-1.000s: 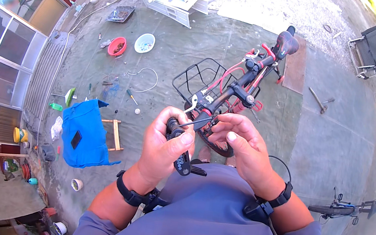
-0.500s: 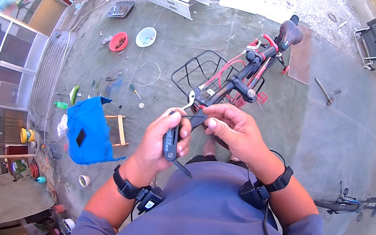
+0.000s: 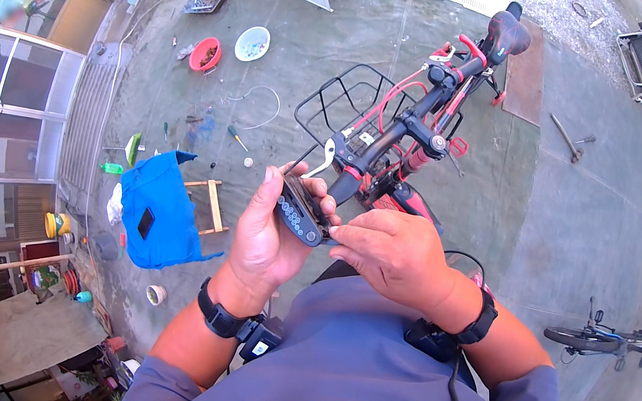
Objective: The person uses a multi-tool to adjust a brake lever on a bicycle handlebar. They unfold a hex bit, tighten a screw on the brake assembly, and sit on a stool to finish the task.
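Observation:
My left hand (image 3: 262, 235) holds a black folding multi-tool (image 3: 297, 219), its flat side with a group of round holes facing up. A thin key sticks out at its upper end. My right hand (image 3: 398, 256) is closed, thumb and fingertips pinching at the tool's lower right end; what part they grip is mostly hidden. Just beyond both hands stands a black and red bicycle (image 3: 399, 139). Its black grip and silver brake lever (image 3: 323, 160) lie close past my left fingertips. A black wire basket (image 3: 328, 98) is on its front.
Left of me, a blue cloth (image 3: 153, 215) with a black phone (image 3: 146, 223) lies over a small wooden stool (image 3: 213, 206). Farther off are a red bowl (image 3: 205, 54), a white basin (image 3: 252, 44) and a screwdriver (image 3: 237, 137). A hammer (image 3: 566, 140) and another bicycle (image 3: 582, 339) lie right.
The multi-tool has turned in my left hand so its holed side faces up more. My right hand has moved down from the thin key to the tool's lower end, where an arm stuck out.

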`<state>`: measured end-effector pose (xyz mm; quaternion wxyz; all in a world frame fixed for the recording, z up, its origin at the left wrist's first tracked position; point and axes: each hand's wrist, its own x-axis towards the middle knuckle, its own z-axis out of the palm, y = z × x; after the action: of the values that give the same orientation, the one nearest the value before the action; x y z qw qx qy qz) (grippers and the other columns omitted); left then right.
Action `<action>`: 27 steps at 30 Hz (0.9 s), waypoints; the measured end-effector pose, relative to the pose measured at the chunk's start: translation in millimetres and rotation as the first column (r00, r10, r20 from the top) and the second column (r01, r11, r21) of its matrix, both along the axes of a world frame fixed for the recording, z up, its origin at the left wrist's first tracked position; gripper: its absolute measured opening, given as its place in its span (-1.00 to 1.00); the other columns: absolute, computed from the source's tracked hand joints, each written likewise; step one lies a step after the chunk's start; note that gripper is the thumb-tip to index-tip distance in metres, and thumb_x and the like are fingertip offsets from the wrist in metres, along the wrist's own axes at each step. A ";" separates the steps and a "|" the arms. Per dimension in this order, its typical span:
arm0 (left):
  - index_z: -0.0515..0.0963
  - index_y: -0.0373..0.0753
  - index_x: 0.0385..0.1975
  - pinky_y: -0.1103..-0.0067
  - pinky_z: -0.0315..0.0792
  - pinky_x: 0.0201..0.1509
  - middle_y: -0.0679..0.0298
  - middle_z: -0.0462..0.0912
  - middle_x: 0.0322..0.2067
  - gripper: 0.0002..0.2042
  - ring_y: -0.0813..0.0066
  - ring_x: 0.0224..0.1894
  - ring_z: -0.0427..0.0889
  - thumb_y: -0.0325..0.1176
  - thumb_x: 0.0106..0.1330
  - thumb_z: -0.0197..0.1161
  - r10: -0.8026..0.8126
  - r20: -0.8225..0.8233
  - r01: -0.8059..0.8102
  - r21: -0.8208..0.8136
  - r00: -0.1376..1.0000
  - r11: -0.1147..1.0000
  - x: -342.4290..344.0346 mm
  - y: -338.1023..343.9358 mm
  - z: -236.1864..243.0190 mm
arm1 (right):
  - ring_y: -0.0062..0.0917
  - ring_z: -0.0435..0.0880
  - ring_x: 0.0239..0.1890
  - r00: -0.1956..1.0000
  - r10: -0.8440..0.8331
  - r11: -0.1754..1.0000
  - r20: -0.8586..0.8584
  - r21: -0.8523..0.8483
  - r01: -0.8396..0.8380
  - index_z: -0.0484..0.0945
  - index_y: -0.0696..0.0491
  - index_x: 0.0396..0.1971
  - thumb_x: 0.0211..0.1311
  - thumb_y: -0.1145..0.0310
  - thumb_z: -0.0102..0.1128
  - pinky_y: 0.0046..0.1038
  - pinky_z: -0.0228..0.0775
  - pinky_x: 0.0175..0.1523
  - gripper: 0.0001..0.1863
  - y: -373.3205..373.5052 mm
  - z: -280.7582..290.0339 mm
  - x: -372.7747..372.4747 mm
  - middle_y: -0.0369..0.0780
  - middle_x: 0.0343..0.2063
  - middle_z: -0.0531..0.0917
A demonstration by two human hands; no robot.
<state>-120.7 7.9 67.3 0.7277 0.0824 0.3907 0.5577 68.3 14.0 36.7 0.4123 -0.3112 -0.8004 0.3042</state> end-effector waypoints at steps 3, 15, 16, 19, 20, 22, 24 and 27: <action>0.43 -0.16 -0.01 0.38 0.51 -0.18 0.21 0.51 -0.30 -0.62 0.36 -0.28 0.54 0.04 0.49 0.08 -0.019 0.060 0.019 0.004 0.998 1.000 0.4 -3.7 1.6 | -0.50 0.66 -0.37 0.995 0.030 0.984 0.097 0.172 -0.046 0.63 -0.07 -0.16 0.02 0.23 0.41 -0.46 0.54 -0.31 -0.66 -7.9 4.0 -1.3 -0.37 -0.31 0.61; 0.37 -0.27 0.02 0.47 0.53 -0.27 0.21 0.45 -0.33 -0.64 0.39 -0.32 0.54 -0.13 0.44 0.17 -0.271 0.085 0.239 0.273 0.959 0.932 -11.1 -13.2 -2.8 | -0.44 0.67 -0.33 0.959 0.243 0.957 -0.147 -0.128 -0.261 0.63 0.06 -0.17 -0.18 0.22 0.64 -0.44 0.54 -0.27 -0.48 -5.3 11.4 -0.4 -0.24 -0.26 0.66; 0.37 -0.28 0.02 0.48 0.54 -0.25 0.20 0.46 -0.32 -0.63 0.39 -0.31 0.55 -0.12 0.43 0.18 -0.297 0.044 0.273 0.289 0.954 0.918 -10.4 -13.7 -2.5 | -0.45 0.67 -0.30 0.963 0.235 0.955 -0.130 -0.155 -0.254 0.60 0.06 -0.12 -0.19 0.18 0.66 -0.44 0.55 -0.25 -0.41 -5.5 8.6 0.9 -0.23 -0.24 0.65; 0.36 -0.33 0.01 0.51 0.54 -0.12 0.18 0.52 -0.26 -0.55 0.41 -0.23 0.58 -0.07 0.36 0.21 -0.401 -0.055 0.401 0.255 0.915 0.880 -9.1 -17.7 1.0 | -0.52 0.62 -0.15 0.949 -0.003 0.901 -0.315 -0.413 -0.134 0.43 0.07 0.11 -0.28 0.05 0.71 -0.41 0.55 -0.16 -0.10 -2.9 2.8 -2.6 -0.21 -0.11 0.55; 0.37 -0.34 0.01 0.53 0.52 -0.10 0.18 0.52 -0.24 -0.53 0.43 -0.20 0.56 -0.04 0.36 0.21 -0.452 -0.084 0.459 0.235 0.888 0.857 -9.7 -19.2 0.3 | -0.51 0.53 -0.01 0.956 0.023 0.882 -0.292 -0.444 -0.157 0.24 0.06 0.28 -0.37 -0.03 0.74 -0.40 0.54 -0.06 0.16 -0.9 -1.1 -5.9 -0.21 0.00 0.44; 0.40 -0.40 -0.03 0.56 0.48 -0.08 0.16 0.52 -0.23 -0.32 0.41 -0.18 0.56 0.25 0.30 0.11 -0.531 -0.295 0.592 0.179 0.795 0.786 -7.9 -20.1 3.0 | -0.50 0.51 0.02 0.961 0.048 0.897 -0.271 -0.412 -0.161 0.22 0.07 0.31 -0.34 0.01 0.74 -0.43 0.52 -0.02 0.17 -1.7 -4.7 -12.5 -0.21 -0.01 0.45; 0.40 -0.42 0.01 0.57 0.46 -0.06 0.16 0.51 -0.22 -0.27 0.42 -0.17 0.56 0.31 0.32 0.04 -0.562 -0.320 0.625 0.140 0.763 0.768 -4.6 -19.7 6.4 | -0.48 0.48 0.10 0.946 0.096 0.795 -0.310 -0.548 -0.260 0.19 0.07 0.35 -0.19 0.15 0.71 -0.46 0.51 0.03 0.10 -3.1 -0.1 -10.2 -0.20 0.01 0.48; 0.38 -0.46 0.08 0.58 0.52 -0.14 0.14 0.51 -0.18 -0.18 0.42 -0.15 0.58 0.38 0.36 -0.07 -0.600 -0.275 0.646 0.123 0.752 0.753 -4.9 -19.5 1.7 | -0.52 0.47 0.13 0.721 0.033 0.427 -0.692 -0.643 -0.636 0.21 0.08 0.34 -0.07 0.32 0.66 -0.47 0.52 -0.01 -0.01 -9.8 -12.6 -18.3 -0.18 0.03 0.51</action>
<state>-125.6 -11.6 69.0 0.8119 0.3456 0.3565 0.3071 50.0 4.2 24.1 0.3526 -0.1839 -0.4202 0.8157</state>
